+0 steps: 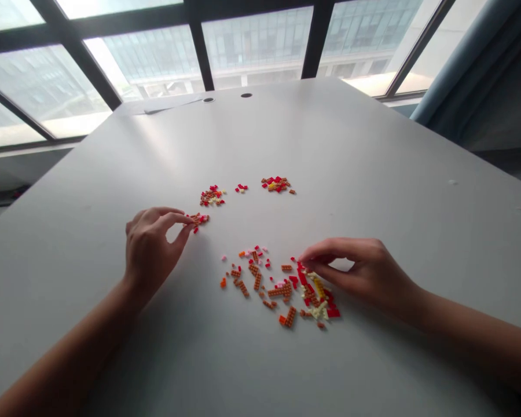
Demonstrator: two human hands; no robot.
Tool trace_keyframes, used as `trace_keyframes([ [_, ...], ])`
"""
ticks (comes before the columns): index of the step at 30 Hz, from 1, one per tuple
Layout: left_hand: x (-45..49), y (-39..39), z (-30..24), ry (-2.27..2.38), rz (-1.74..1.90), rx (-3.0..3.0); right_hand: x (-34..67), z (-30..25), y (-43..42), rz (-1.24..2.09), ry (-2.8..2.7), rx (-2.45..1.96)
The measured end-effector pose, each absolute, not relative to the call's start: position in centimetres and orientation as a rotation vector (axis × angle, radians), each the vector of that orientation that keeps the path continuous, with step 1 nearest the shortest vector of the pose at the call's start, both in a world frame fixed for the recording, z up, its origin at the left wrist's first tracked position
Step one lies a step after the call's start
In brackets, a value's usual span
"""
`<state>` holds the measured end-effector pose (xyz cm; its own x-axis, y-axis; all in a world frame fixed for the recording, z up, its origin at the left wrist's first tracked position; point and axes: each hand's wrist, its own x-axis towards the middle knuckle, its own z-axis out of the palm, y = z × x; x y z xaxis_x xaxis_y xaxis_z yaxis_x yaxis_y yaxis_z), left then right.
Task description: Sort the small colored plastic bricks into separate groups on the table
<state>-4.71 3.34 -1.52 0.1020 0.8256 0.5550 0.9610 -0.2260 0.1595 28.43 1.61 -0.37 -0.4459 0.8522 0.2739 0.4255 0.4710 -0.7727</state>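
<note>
My left hand is at a small pile of red, pink and brown building bricks, thumb and forefinger pinched together at its left edge. Whether a brick sits between those fingertips I cannot make out. On the other side, my right hand has its fingertips pinched at the upper edge of a larger spread of bricks, beside a red brick. What the right fingertips hold, if anything, is hidden. That spread includes brown bricks, a yellow brick and cream bricks.
Farther back on the white table lie a mixed brick pile, a tiny red and cream cluster and another pile. Two round holes and a white sheet are near the far edge. A blue curtain hangs at right.
</note>
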Motion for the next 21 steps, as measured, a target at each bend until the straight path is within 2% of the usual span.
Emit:
trace_keyframes([
  [13,-4.8,1.9,-1.9,-1.761,-0.966,-2.142,29.2,-1.6,2.0,0.571,-2.102,-0.941],
  [21,-4.5,2.0,-1.6,-1.435,-0.884,-2.338,29.1,-1.8,2.0,0.487,-2.158,-0.862],
])
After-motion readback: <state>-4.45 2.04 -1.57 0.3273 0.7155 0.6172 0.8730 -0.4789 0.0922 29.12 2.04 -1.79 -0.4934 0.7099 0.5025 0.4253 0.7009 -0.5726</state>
